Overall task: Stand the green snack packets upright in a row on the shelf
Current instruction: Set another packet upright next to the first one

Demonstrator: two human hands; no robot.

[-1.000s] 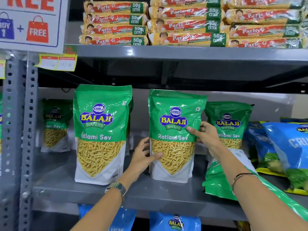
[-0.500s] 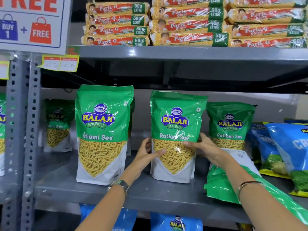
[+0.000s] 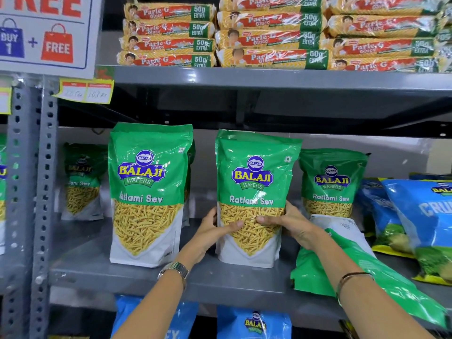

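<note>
A green Ratlami Sev packet (image 3: 254,172) stands upright at the middle of the grey shelf (image 3: 220,280). My left hand (image 3: 215,228) grips its left side and my right hand (image 3: 291,223) grips its right side, fingertips on its front. Another green packet (image 3: 149,187) stands upright to its left. A third green packet (image 3: 330,182) stands further back on the right, and a fourth (image 3: 80,179) stands at the back left. One more green packet (image 3: 354,260) lies flat on the shelf under my right forearm.
Blue snack packets (image 3: 420,216) lean at the right end of the shelf. Biscuit packs (image 3: 269,33) are stacked on the shelf above. A perforated grey upright (image 3: 44,192) bounds the left. More blue packets (image 3: 254,321) sit on the shelf below.
My right hand slid down from the packet's upper right edge to its lower right side. My left hand closed further onto the left side. The packet stays upright.
</note>
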